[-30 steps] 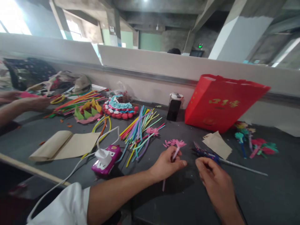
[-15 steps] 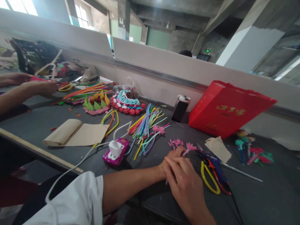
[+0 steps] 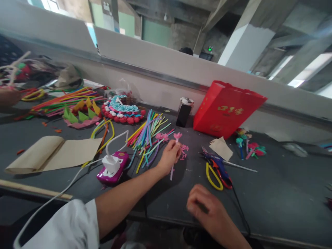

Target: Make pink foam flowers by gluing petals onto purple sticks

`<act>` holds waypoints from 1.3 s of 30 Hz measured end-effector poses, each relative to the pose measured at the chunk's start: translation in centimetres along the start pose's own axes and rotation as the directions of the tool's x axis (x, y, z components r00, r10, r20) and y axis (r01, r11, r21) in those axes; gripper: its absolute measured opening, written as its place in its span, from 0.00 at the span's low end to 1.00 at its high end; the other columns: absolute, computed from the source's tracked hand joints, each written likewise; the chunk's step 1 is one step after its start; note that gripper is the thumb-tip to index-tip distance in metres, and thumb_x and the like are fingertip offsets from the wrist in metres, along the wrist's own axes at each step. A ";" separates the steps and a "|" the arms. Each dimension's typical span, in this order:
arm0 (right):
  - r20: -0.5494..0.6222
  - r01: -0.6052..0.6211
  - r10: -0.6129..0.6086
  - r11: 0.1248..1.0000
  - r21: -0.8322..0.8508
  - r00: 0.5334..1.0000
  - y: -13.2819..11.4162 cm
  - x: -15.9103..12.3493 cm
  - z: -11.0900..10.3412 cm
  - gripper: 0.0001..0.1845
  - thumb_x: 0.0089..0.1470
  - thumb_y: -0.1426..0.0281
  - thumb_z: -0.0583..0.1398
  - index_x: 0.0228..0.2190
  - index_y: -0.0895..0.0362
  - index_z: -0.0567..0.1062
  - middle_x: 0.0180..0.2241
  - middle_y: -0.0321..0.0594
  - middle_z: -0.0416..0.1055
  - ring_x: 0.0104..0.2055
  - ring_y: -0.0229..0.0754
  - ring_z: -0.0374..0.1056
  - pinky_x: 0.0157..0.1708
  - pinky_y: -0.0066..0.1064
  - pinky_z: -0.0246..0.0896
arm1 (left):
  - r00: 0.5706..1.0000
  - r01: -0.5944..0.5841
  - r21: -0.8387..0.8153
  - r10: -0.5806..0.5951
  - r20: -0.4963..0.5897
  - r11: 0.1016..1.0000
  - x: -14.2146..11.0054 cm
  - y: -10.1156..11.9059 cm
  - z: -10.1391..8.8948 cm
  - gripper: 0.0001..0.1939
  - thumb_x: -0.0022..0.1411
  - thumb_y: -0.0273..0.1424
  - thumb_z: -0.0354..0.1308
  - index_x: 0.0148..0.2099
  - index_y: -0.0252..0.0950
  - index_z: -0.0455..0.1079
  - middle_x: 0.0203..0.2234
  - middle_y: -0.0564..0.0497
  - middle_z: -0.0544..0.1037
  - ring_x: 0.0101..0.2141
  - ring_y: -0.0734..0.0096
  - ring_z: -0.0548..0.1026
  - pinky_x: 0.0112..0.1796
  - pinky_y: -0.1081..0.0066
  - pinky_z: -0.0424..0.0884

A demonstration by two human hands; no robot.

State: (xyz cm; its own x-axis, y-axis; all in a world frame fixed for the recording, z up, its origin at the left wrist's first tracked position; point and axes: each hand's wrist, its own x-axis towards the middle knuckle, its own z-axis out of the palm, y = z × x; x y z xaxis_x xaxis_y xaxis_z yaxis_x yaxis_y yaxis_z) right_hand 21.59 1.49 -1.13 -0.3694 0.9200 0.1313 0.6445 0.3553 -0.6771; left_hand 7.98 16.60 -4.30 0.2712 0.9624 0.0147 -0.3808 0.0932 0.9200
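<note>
My left hand (image 3: 169, 154) is closed around a flower stick, its fingers wrapped about the lilac stem (image 3: 171, 173). Above the fist shows the pink petal head (image 3: 177, 136); the stem's lower end sticks out below. Small pink clippings (image 3: 184, 150) lie on the table just right of that hand. My right hand (image 3: 204, 204), somewhat blurred, is over the table near the front edge. Its fingers curl loosely, a gap shows between thumb and fingers, and nothing is seen in it. Scissors with yellow handles (image 3: 214, 178) and a blue glue gun (image 3: 217, 164) lie beyond it.
A bundle of coloured sticks (image 3: 147, 133) and a purple power socket (image 3: 114, 167) with a white cable stand left. Brown paper (image 3: 77, 152) lies unrolled. Behind are a bottle (image 3: 184, 112) and red bag (image 3: 228, 110). Another person's hand (image 3: 9, 97) shows far left.
My hands have parted. The left moved up and away with the flower, now upright; the right drew back toward the front edge. The view has turned to the right.
</note>
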 end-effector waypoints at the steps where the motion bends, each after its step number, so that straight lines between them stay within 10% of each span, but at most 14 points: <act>1: -0.135 -0.078 0.074 0.997 -0.027 0.988 1.3 0.0 -0.1 0.14 0.65 0.63 0.52 0.30 0.54 0.71 0.33 0.37 0.71 0.38 0.38 0.69 0.40 0.29 0.64 | 1.000 0.005 -0.031 -0.005 0.004 1.000 0.1 0.1 0.0 0.12 0.61 0.41 0.53 0.34 0.39 0.58 0.17 0.62 0.60 0.13 0.83 0.51 0.16 0.78 0.43; 4: -0.368 -0.202 0.134 0.967 -0.155 0.920 5.2 1.2 0.8 0.20 0.65 0.59 0.50 0.50 0.57 0.70 0.51 0.50 0.70 0.55 0.47 0.65 0.55 0.42 0.60 | 1.000 0.019 -0.106 -0.016 0.025 0.994 0.1 0.4 -0.1 0.13 0.59 0.41 0.57 0.33 0.38 0.60 0.18 0.61 0.61 0.13 0.85 0.51 0.15 0.79 0.42; 7: -0.321 -0.219 0.114 0.924 -0.312 0.940 6.3 2.0 3.7 0.31 0.64 0.55 0.49 0.57 0.65 0.66 0.58 0.61 0.64 0.62 0.58 0.59 0.59 0.56 0.55 | 0.998 0.030 -0.164 -0.022 0.054 0.986 0.1 0.6 -0.3 0.14 0.57 0.41 0.60 0.33 0.36 0.63 0.19 0.60 0.63 0.13 0.86 0.52 0.15 0.79 0.42; 10: -0.138 -0.021 -0.033 0.928 -0.371 0.990 3.7 0.3 7.0 0.32 0.64 0.55 0.50 0.60 0.63 0.63 0.62 0.58 0.60 0.66 0.57 0.54 0.61 0.55 0.53 | 0.997 0.045 -0.208 -0.030 0.076 0.977 0.6 0.8 -0.9 0.15 0.56 0.40 0.62 0.35 0.34 0.67 0.19 0.60 0.63 0.13 0.87 0.52 0.15 0.80 0.43; 14: 0.070 0.344 -0.337 0.928 -0.141 0.939 0.0 -2.8 7.7 0.28 0.63 0.52 0.52 0.57 0.54 0.67 0.56 0.44 0.71 0.59 0.44 0.65 0.57 0.36 0.63 | 0.996 0.065 -0.239 -0.046 0.082 0.969 1.3 1.1 -1.7 0.13 0.57 0.38 0.62 0.36 0.33 0.68 0.18 0.60 0.62 0.13 0.86 0.51 0.15 0.79 0.42; 17: -0.099 0.112 -0.123 0.988 -0.108 0.987 1.0 -2.6 5.5 0.21 0.66 0.59 0.49 0.53 0.54 0.70 0.54 0.44 0.72 0.57 0.43 0.66 0.56 0.37 0.63 | 0.994 0.079 -0.245 -0.058 0.090 0.966 1.4 1.2 -1.9 0.12 0.57 0.37 0.60 0.36 0.33 0.69 0.18 0.59 0.63 0.13 0.86 0.50 0.15 0.79 0.43; 22: -0.424 -0.238 0.093 0.922 -0.304 0.901 4.4 -0.7 4.8 0.20 0.61 0.66 0.54 0.50 0.65 0.72 0.50 0.60 0.71 0.54 0.58 0.66 0.54 0.56 0.61 | 0.991 0.108 -0.225 -0.085 0.108 0.968 1.2 2.7 -1.5 0.11 0.56 0.35 0.60 0.36 0.31 0.71 0.20 0.58 0.63 0.14 0.86 0.52 0.15 0.81 0.43; 29: -0.148 0.286 -0.290 0.957 -0.051 0.945 -1.2 -2.4 5.3 0.10 0.61 0.71 0.56 0.42 0.54 0.74 0.38 0.39 0.77 0.41 0.39 0.71 0.43 0.30 0.68 | 0.968 0.201 -0.147 -0.173 0.180 0.969 1.1 5.5 -0.7 0.09 0.55 0.30 0.59 0.36 0.28 0.73 0.19 0.58 0.61 0.14 0.86 0.51 0.14 0.80 0.43; 34: -0.671 -0.358 0.093 0.894 -0.269 0.736 5.5 -0.9 -2.7 0.18 0.61 0.62 0.55 0.46 0.59 0.73 0.43 0.50 0.75 0.45 0.51 0.70 0.48 0.43 0.64 | 0.953 0.225 -0.151 -0.186 0.238 0.963 0.5 4.3 -0.4 0.10 0.58 0.32 0.59 0.40 0.30 0.71 0.18 0.59 0.61 0.13 0.86 0.49 0.14 0.80 0.43; 39: -0.586 -0.639 0.382 0.697 -0.326 0.715 12.3 0.3 -5.5 0.24 0.57 0.60 0.56 0.47 0.64 0.73 0.44 0.57 0.74 0.47 0.57 0.70 0.49 0.44 0.61 | 0.952 0.233 -0.186 -0.184 0.244 0.955 0.4 2.1 -0.8 0.07 0.59 0.32 0.59 0.36 0.33 0.66 0.15 0.60 0.62 0.12 0.87 0.48 0.14 0.81 0.43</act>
State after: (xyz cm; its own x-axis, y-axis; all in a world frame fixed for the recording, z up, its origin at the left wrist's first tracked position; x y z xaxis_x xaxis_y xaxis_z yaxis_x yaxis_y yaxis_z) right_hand 33.07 7.04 -5.48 0.3740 0.8903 0.2597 0.9032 -0.2860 -0.3201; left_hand 6.58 17.39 -2.63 0.5445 0.8366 -0.0597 -0.4647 0.3602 0.8089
